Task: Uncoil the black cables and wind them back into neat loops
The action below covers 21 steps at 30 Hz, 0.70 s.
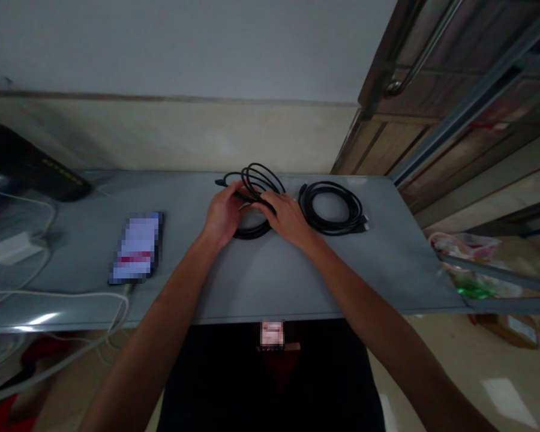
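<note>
Both of my hands are on a looped black cable (261, 174) near the back of the grey tabletop. My left hand (225, 210) has its fingers curled round the cable's left side, close to a plug that sticks out at the far left. From the right, my right hand (285, 216) grips the bundled strands, its thumb and fingers nearly meeting the left ones. Part of the coil rises above my fingers, and its lower loops rest on the table. Beside my right hand lies a second coiled black cable (330, 207), its plugs at the right end.
A phone (137, 247) with a white cord (72, 294) lies on the grey table (270, 282) at left. Farther left are a white charger (15, 247) and a dark cylinder (58, 174). A wall stands behind; metal shelving (468, 96) is at right.
</note>
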{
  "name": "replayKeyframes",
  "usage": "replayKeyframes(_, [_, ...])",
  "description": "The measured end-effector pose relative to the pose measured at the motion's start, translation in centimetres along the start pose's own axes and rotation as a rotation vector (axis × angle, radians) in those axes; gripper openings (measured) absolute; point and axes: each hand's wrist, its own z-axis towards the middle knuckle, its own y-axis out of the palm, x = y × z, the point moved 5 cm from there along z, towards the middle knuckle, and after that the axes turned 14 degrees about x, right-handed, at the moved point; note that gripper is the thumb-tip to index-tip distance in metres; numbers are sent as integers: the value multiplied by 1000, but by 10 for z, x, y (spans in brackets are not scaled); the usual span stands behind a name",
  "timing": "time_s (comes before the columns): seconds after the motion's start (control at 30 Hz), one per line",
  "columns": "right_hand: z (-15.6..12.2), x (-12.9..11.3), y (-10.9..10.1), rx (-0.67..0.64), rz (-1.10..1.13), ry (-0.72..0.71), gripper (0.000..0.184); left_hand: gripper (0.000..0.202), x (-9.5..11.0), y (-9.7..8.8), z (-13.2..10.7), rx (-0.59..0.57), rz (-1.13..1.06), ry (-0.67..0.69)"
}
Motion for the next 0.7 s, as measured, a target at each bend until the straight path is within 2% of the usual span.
replayKeyframes(0.1, [0, -1, -1, 7, -16, 11, 37, 20, -4, -7, 7, 68, -43, -30])
replayKeyframes(0.2, [0, -2, -1, 21, -48, 39, 39, 25, -7, -11, 12, 90, -80, -51])
replayKeyframes(0.37, [-1, 0, -4, 58, -62, 99, 37, 34, -6, -11, 11, 41, -90, -87])
replayKeyframes(0.5, [-2, 2, -6, 79, 9, 146, 38, 43, -3, -9, 8, 36, -86, -122])
replayKeyframes(0.7, [-1, 0, -9, 102, 67, 159, 37, 39, -9, -12, 11, 11, -81, -183])
